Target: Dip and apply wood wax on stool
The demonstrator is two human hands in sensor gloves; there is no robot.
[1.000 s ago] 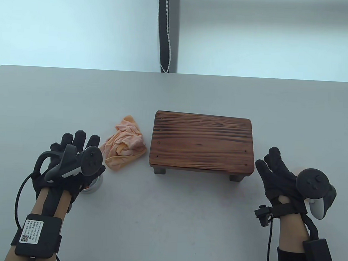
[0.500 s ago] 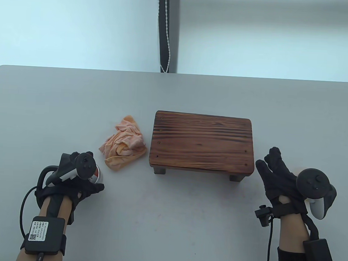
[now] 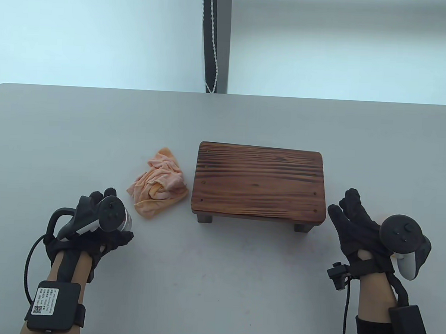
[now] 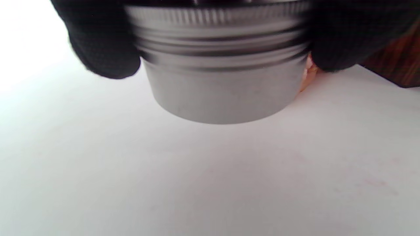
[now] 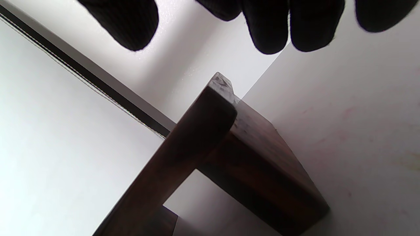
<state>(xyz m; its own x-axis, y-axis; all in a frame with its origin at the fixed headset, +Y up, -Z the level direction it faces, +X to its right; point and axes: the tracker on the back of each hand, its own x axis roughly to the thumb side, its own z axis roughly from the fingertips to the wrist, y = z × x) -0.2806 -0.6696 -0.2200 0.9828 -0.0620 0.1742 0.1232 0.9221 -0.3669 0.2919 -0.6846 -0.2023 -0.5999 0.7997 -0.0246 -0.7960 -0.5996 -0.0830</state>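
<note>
My left hand (image 3: pixel 113 216) grips a round silver wax tin (image 3: pixel 128 221) from above, at the table's front left. In the left wrist view the gloved fingers (image 4: pixel 105 49) clasp the threaded rim of the tin (image 4: pixel 223 85), which looks slightly raised off the table. A crumpled orange cloth (image 3: pixel 157 188) lies just beyond the tin. To the right of the cloth stands the dark wooden stool (image 3: pixel 259 184). My right hand (image 3: pixel 349 216) rests open to the right of the stool, holding nothing. In the right wrist view its fingertips (image 5: pixel 269 29) hang above the stool's end (image 5: pixel 229 154).
The grey table (image 3: pixel 216 286) runs from edge to edge of the view. A dark post with a white bead cord (image 3: pixel 214 39) stands behind the table's far edge, against a pale wall.
My left hand went from lying spread over the tin to curling round it, and the tin has shifted a little away from me. The right hand, cloth and stool have not moved.
</note>
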